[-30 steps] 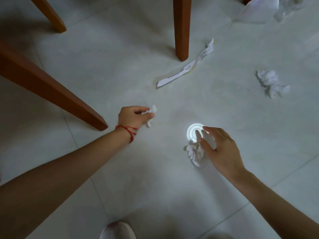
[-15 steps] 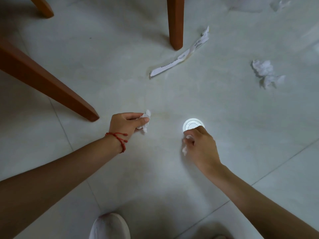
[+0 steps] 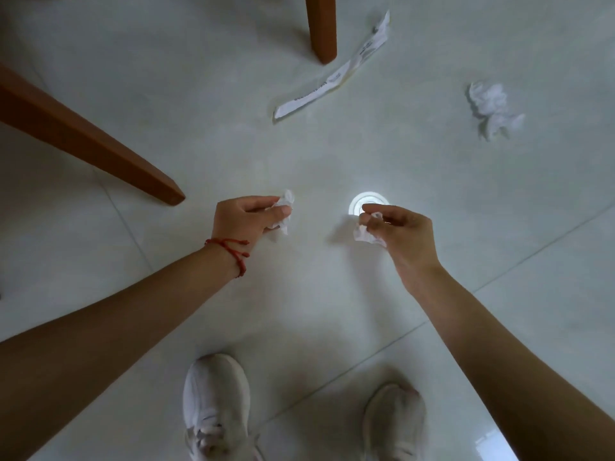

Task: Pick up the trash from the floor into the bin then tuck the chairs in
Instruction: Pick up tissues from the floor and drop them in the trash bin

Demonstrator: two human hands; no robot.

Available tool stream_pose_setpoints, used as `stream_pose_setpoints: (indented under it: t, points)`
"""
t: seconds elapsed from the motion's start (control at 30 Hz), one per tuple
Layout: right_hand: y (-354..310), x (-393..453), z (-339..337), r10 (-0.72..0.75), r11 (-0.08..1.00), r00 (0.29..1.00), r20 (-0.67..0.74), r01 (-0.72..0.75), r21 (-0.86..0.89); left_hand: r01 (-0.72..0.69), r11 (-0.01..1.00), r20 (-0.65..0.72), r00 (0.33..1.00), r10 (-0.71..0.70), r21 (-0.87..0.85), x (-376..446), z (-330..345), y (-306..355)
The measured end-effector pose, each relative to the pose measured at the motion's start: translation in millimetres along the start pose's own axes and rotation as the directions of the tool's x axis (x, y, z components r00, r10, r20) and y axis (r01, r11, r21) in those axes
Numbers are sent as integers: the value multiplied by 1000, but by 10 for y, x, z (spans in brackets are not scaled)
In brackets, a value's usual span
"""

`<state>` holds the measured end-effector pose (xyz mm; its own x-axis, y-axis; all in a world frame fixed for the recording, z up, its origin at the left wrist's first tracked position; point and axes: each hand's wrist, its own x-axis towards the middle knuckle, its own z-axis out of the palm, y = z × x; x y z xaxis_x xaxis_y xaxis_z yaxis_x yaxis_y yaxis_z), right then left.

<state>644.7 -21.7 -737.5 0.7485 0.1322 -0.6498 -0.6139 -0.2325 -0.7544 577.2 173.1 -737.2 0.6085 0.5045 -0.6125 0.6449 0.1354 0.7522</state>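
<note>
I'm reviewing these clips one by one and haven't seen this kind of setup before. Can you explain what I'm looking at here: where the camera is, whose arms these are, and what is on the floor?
There is no machine here: a person wears a wide-angle camera on the head, looking down at their own arms and white shoes. The left hand, with a red string bracelet at the wrist, pinches a crumpled tissue. The right hand pinches another small tissue wad. On the pale tiled floor still lie a long paper receipt and a larger crumpled tissue. The bright ring beside the right hand looks like a lamp's reflection. The brown wooden posts are chair or table legs. No bin is in view.
</note>
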Motion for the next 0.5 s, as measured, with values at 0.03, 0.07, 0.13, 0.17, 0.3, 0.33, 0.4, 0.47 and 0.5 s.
stream_pose_setpoints:
  t: [0.03,0.07,0.13,0.17,0.3,0.33,0.4,0.47,0.5]
  points:
    - [-60,-67,-45,3,1000,1000,-7,-3,0,9,1000,9,1000,-9,-17,-88,2,61]
    - [-128,-136,-89,7,1000,1000,-16,-7,2,17,999,17,1000,-17,-34,-180,4,123]
    - [-279,-285,-168,10,1000,999,-37,-9,21,36,998,22,999,-35,-55,-361,4,242]
    - [-362,-369,-197,11,999,999,-44,-10,36,48,997,24,999,-46,-65,-458,1,304]
    - [-737,-799,-240,25,997,999,-39,-22,75,106,988,31,994,-104,-111,-896,-48,600]
    - [-838,-921,-242,25,997,999,-34,-22,74,114,987,37,993,-111,-111,-1012,-73,698]
    - [-1066,-1167,-243,22,997,999,-32,-19,80,107,989,41,994,-103,-98,-1236,-147,934]
    - [-1326,-1402,-253,22,995,999,-43,-17,101,89,991,39,996,-86,-95,-1454,-244,1229]
    - [-1465,-1519,-267,22,994,998,-50,-16,112,84,991,34,996,-81,-102,-1564,-298,1387]
